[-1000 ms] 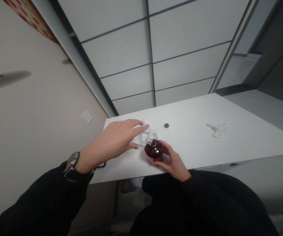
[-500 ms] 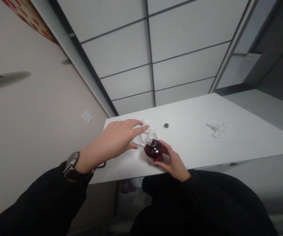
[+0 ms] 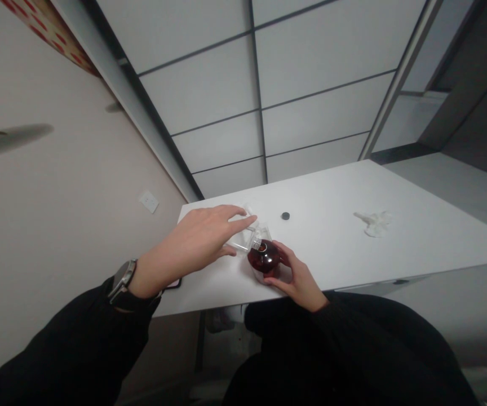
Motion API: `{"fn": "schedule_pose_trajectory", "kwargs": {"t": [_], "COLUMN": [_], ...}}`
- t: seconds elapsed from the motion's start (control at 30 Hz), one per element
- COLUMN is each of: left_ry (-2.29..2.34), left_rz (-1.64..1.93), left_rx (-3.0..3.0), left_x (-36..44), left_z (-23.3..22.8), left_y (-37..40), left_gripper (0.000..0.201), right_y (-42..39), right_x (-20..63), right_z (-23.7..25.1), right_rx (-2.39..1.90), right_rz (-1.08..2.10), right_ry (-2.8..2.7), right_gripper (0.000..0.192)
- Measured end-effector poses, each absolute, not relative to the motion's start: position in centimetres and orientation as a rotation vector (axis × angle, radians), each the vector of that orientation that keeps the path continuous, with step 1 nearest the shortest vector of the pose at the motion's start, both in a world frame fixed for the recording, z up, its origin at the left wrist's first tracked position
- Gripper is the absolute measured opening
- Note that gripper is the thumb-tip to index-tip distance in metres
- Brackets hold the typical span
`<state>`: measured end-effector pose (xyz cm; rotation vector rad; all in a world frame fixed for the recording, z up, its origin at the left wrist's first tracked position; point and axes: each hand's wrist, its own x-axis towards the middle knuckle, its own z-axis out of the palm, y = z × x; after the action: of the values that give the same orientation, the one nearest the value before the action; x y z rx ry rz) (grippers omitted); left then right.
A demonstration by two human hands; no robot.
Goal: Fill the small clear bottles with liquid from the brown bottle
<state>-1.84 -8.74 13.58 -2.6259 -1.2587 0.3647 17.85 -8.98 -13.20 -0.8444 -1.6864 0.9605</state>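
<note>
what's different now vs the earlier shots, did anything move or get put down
Nothing has visibly moved, been taken hold of or let go. The left hand still holds the clear bottle tilted, its neck at the opening of the dark red bottle, which the right hand still grips. The dark cap and crumpled tissue stayed put on the table.

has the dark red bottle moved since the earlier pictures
No: the dark red bottle, held by the right hand, shows no visible shift against the white table's near edge.
</note>
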Motion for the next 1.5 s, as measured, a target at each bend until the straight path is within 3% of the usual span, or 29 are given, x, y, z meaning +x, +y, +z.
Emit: {"fn": "schedule_pose_trajectory", "kwargs": {"t": [1.5], "left_ry": [-1.207], "left_rz": [0.413], "left_rx": [-2.605], "left_x": [-0.98], "left_z": [14.17], "left_y": [-8.76], "left_gripper": [0.065], "right_y": [-8.94], "right_x": [17.83], "right_z": [-13.03], "right_rx": [-0.831], "right_rz": [0.971], "right_ry": [-1.672], "right_gripper": [0.087]}}
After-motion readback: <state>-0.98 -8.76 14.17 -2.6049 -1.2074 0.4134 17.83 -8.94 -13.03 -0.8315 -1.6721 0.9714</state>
